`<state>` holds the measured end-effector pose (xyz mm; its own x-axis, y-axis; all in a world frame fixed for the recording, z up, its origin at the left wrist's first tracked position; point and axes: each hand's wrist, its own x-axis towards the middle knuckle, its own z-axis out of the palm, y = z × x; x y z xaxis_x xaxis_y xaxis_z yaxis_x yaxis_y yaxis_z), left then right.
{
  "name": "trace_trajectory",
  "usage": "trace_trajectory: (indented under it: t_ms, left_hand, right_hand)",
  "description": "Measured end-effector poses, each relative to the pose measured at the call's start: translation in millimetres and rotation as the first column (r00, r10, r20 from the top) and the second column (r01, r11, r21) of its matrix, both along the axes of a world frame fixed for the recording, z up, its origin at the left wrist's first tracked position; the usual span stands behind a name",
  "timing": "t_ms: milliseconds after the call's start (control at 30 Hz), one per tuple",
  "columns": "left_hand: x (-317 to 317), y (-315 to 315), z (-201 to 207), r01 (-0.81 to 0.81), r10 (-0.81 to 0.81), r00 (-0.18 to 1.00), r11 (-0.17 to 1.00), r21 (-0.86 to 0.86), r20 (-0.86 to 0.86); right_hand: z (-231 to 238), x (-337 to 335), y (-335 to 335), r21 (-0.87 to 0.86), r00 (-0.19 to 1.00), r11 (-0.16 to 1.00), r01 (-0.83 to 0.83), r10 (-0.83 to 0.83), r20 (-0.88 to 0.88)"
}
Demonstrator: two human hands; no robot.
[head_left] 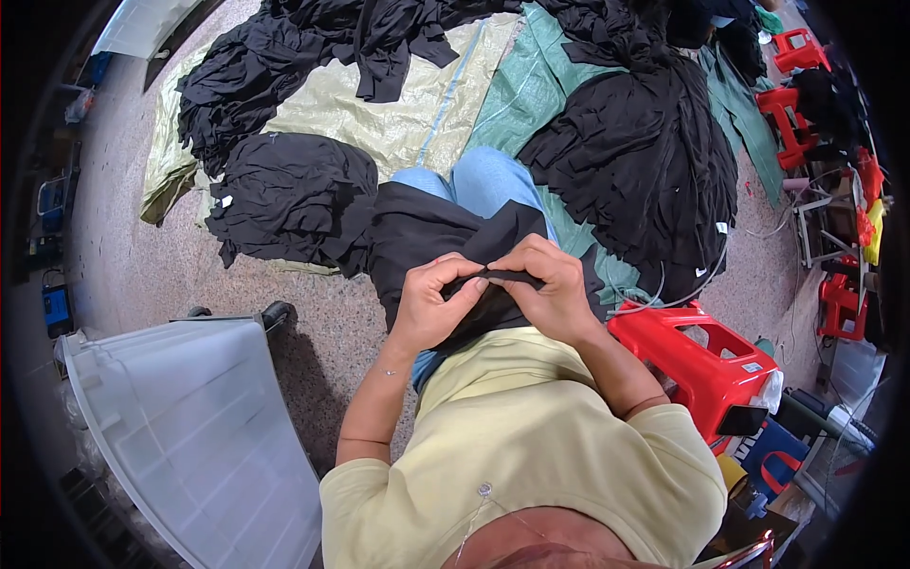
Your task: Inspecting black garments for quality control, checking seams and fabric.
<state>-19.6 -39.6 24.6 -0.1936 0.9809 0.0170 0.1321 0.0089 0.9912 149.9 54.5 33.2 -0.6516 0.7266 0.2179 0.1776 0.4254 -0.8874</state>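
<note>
A black garment (427, 228) lies across my lap over blue jeans. My left hand (434, 302) pinches a folded edge of it between thumb and fingers. Close by on the right, my right hand (545, 289) grips the same edge, so a narrow band of black cloth is drawn between the two. The thumbs nearly meet at the middle of that band. What the curled fingers hide behind the cloth cannot be made out.
Piles of black garments lie at the left (294, 190) and right (645, 152) on a cream woven sheet (351, 114) and a green sheet (521, 85). A red stool (701, 365) stands at my right, a translucent wheeled bin (190, 427) at my left.
</note>
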Motion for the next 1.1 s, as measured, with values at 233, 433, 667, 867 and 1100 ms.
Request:
trace_trajectory:
  t_ms: [233, 433, 667, 867, 1100]
  left_hand:
    - [17.7, -3.0, -13.9, -0.166, 0.221, 0.924, 0.967, -0.191, 0.313]
    - [21.1, -3.5, -17.3, -0.212, 0.231, 0.952, 0.971, -0.108, 0.201]
    - [17.0, 0.8, -13.8, -0.218, 0.322, 0.848, 0.936, -0.276, 0.422]
    - [12.5, 1.6, -15.4, -0.184, 0.208, 0.874, 0.978, -0.097, 0.439]
    - [-1.9, 2.4, 31.1, 0.374, -0.352, 0.740, 0.924, -0.085, -0.573]
  right_hand:
    - [-7.3, -2.7, -4.1, -0.254, 0.996, 0.966, 0.056, -0.070, -0.048]
    - [-26.4, 0.2, -1.7, -0.931, 0.957, 0.312, -0.192, -0.152, -0.248]
    - [-32.4, -6.9, 4.8, -0.909, 0.938, 0.306, -0.282, -0.109, -0.328]
    - [-10.7, 4.2, 16.1, -0.069, 0.937, 0.949, -0.306, 0.314, 0.152]
    - [34.1, 171.6, 88.3, -0.050, 0.544, 0.974, -0.219, 0.079, -0.835]
